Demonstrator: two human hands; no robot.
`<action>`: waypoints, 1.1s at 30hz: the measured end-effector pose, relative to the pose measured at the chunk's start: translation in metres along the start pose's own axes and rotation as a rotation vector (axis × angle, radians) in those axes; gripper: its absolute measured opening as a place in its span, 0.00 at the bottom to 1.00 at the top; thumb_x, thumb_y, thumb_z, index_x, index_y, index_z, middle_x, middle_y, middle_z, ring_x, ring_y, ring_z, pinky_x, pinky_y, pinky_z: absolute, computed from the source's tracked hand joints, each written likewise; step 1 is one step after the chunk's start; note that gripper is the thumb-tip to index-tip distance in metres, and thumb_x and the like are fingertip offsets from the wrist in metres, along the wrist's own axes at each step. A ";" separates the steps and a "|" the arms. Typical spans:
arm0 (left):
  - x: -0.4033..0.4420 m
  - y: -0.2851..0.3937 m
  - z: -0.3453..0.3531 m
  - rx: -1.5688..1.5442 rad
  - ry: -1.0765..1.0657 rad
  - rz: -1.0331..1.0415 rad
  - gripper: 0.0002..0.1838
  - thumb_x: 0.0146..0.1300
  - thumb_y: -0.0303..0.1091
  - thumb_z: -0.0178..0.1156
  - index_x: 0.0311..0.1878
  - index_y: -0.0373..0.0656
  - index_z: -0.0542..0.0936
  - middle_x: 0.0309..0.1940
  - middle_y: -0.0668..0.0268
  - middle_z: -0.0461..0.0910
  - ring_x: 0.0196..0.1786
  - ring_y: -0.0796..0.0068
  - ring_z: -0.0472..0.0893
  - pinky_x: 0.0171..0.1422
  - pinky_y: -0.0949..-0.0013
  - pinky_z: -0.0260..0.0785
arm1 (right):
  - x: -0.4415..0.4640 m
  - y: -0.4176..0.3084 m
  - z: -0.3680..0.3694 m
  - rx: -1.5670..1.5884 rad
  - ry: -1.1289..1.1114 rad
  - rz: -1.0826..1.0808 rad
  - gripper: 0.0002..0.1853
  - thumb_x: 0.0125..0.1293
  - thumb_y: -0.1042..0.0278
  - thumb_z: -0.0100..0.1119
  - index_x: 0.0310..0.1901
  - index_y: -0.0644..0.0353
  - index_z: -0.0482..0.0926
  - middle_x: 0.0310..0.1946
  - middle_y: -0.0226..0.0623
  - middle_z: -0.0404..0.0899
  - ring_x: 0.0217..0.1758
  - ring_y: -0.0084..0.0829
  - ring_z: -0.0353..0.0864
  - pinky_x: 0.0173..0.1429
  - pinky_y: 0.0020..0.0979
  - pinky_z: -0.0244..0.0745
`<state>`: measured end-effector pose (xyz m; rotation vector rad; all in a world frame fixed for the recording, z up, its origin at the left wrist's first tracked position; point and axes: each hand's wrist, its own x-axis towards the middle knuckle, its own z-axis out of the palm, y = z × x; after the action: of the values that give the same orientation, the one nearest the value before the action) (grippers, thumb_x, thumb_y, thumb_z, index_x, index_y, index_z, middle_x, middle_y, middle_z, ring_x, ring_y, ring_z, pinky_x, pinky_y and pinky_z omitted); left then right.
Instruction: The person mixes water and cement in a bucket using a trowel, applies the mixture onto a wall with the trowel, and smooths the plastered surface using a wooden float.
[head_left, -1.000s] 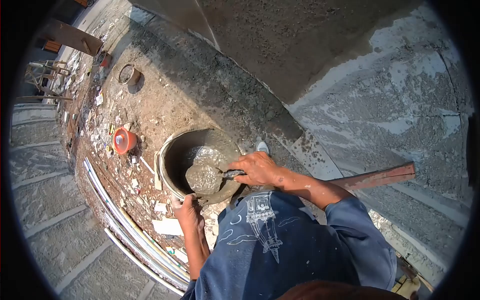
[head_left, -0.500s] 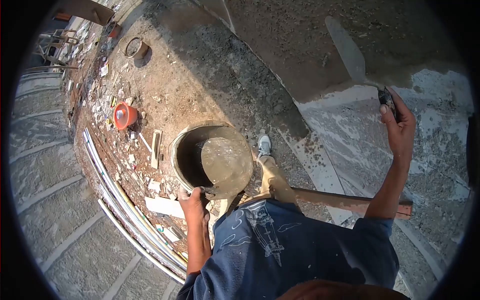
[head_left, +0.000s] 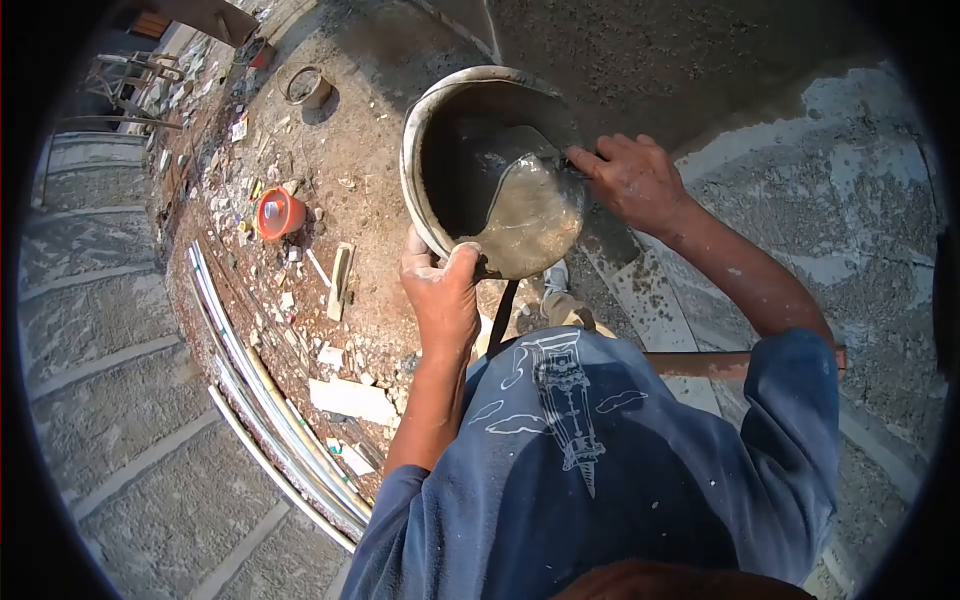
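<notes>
A large bucket (head_left: 428,200) with wet grey mortar (head_left: 535,225) in it is tilted in front of me. My left hand (head_left: 440,280) grips its near left rim, thumb over the edge. At the right rim is my right hand (head_left: 635,182), closed round the handle of a trowel whose blade (head_left: 515,160) lies inside the bucket, partly in shadow. The wall (head_left: 640,70) beyond carries dark wet plaster at the top and a paler grey surface on the right.
An orange bucket (head_left: 281,213) and a smaller bucket (head_left: 305,88) stand on the rubble-strewn ground. Long pipes (head_left: 270,400) lie at the lower left near a white board (head_left: 352,401). A reddish beam (head_left: 700,366) crosses behind my right arm.
My right hand has brought the trowel from the wall back into the bucket. The bucket, with my left hand on it, has moved up and right, nearer the wall.
</notes>
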<state>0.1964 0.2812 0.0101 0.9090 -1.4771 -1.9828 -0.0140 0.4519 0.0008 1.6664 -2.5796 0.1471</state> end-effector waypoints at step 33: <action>0.026 -0.009 -0.104 0.207 0.292 -0.284 0.18 0.55 0.23 0.62 0.51 0.40 0.74 0.25 0.70 0.74 0.18 0.81 0.70 0.18 0.75 0.63 | -0.042 0.049 -0.117 0.495 0.239 0.512 0.24 0.57 0.66 0.71 0.57 0.52 0.82 0.41 0.38 0.84 0.45 0.38 0.86 0.52 0.42 0.78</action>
<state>0.2585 0.2000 -0.0237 1.5007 -1.4644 -1.8055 -0.0414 0.5235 0.1104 0.9403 -2.8533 1.0108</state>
